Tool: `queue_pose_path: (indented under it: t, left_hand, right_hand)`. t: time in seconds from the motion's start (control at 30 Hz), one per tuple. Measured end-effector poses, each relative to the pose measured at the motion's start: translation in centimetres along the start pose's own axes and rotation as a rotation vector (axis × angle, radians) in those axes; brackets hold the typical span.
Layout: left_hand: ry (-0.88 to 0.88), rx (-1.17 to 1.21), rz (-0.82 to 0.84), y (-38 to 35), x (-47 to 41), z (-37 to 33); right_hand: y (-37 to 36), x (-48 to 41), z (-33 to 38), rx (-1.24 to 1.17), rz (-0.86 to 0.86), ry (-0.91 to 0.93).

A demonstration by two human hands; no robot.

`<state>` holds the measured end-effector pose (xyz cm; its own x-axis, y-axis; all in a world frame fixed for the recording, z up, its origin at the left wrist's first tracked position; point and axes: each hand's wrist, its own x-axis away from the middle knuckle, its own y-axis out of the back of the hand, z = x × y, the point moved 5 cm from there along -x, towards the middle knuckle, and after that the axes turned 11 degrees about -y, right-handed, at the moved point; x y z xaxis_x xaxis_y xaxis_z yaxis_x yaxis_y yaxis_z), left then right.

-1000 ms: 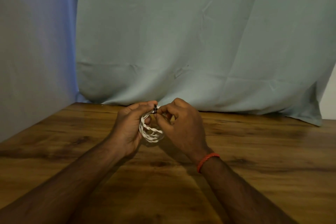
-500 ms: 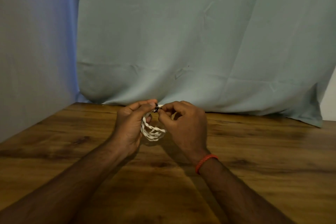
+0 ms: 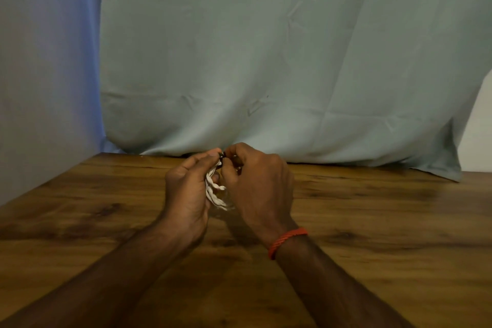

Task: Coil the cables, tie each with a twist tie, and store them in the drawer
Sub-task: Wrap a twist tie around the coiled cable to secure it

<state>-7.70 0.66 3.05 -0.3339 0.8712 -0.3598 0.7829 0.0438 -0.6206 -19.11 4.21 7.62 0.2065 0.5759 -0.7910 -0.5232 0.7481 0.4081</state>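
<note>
1. Hand position. Your left hand [image 3: 186, 189] and right hand [image 3: 258, 186] are drawn together above the table [image 3: 372, 221], near its 12 o'clock edge. They almost touch at the fingertips.

2. Location of the work. The white cable [image 3: 214, 193] is coiled and sits between your two palms. The left hand is at 9 o'clock of the coil and the right hand at 3 o'clock.

3. Left-hand grip. Your fingers curl round the loops. This most likely serves to stop the coil springing open while the tie goes on.

4. Right-hand grip. Your fingertips pinch a small dark piece, judged to be the twist tie [image 3: 221, 156], at 12 o'clock of the coil. Your left fingertips close in on the same spot. Working at the top of the coil leaves the tie ends free to be turned.

5. Step in hand. This appears to be the tying step. How many turns the tie has cannot be told, because the fingers cover it.

6. Surroundings. A pale cloth [image 3: 266, 61] hangs at 12 o'clock behind the table. A red wristband [image 3: 286, 239] is on your right wrist. No drawer is in view, so storing remains to be done.
</note>
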Motion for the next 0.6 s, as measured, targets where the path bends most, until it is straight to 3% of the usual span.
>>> queue_pose_path:
  t: [0.3,0.6]
  left_hand:
    - [0.006,0.055,0.014,-0.3,0.1,-0.1]
    - [-0.021,-0.018,0.022,-0.1,0.2,0.1]
  right_hand:
    - [-0.7,-0.3,-1.7,-0.378,0.046,-0.205]
    - [-0.8,-0.3,-1.8,-0.339,0.058,-0.176]
